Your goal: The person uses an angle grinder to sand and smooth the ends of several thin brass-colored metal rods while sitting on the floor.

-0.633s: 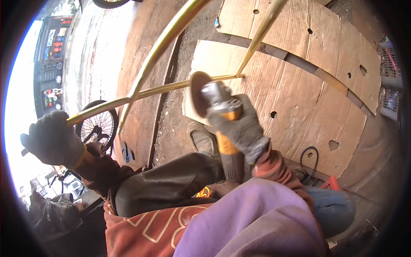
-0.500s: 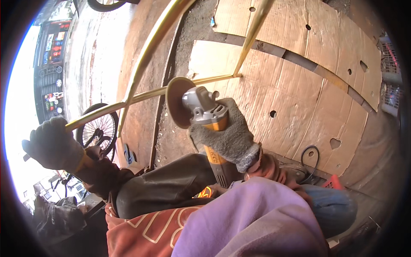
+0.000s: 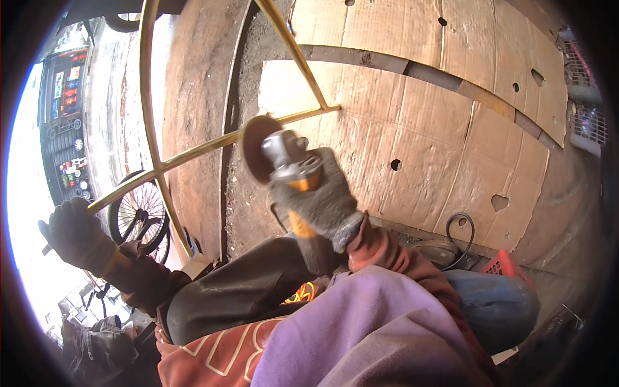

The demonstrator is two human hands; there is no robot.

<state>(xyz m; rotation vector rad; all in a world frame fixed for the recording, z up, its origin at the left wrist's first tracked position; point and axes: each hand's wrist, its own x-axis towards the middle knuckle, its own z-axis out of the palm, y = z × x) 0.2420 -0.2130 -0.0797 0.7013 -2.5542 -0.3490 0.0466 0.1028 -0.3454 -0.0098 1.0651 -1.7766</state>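
Observation:
My left hand [image 3: 72, 235], in a dark work glove, is closed around one end of a gold-coloured metal tube frame [image 3: 200, 149]. Its tubes cross near the bicycle wheel, and other bars run up out of view. In my gloved right hand [image 3: 319, 203] is an orange and grey angle grinder [image 3: 285, 149], gripped around its body with the fingers wrapped over. The grinder's brown disc [image 3: 253, 148] overlaps the frame's long tube in view; whether they touch I cannot tell. The grinder's lower end is by my lap.
Flattened cardboard sheets [image 3: 432, 135] with holes cover the ground ahead and right. A bicycle wheel [image 3: 138, 209] stands behind the frame at left. A black cable [image 3: 469, 235] curls by my right shoe, near a red plastic basket [image 3: 506, 266]. White crates [image 3: 587, 122] are far right.
The tube frame has swung, its upper bars shifting left in the view. My right hand and the grinder have moved slightly left, with some blur. Both hands keep their grips.

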